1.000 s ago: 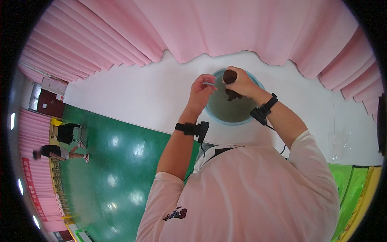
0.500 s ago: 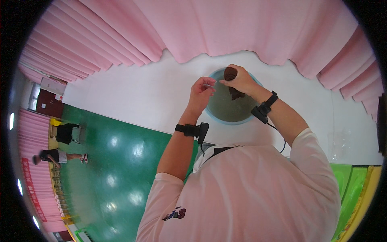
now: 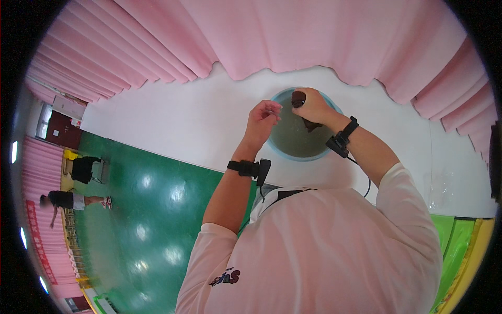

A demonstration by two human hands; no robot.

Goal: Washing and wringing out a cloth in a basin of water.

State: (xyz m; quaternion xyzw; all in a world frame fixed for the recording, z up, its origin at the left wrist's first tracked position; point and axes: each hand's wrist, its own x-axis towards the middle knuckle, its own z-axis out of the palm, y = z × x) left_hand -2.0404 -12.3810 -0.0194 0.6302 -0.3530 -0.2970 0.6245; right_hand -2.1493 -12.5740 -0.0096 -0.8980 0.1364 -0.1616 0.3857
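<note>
A round light-blue basin holds murky, greenish-grey water. Over its far right part, my right hand is closed round a bunched dark brown cloth. One end of the cloth sticks out past my thumb, and another part hangs below the hand over the water. At the basin's left rim is my left hand, its fingers loosely bent and apart, with nothing visible in them. Each wrist wears a black strap with a small device.
The basin stands on a white tabletop bordered by pink curtains. Clear plastic lies at the right. Green floor spreads to the left, with another person and a chair farther off.
My right hand has closed more tightly round the brown cloth and shifted slightly. My left hand has hardly moved. The distant person has swung an arm out.
</note>
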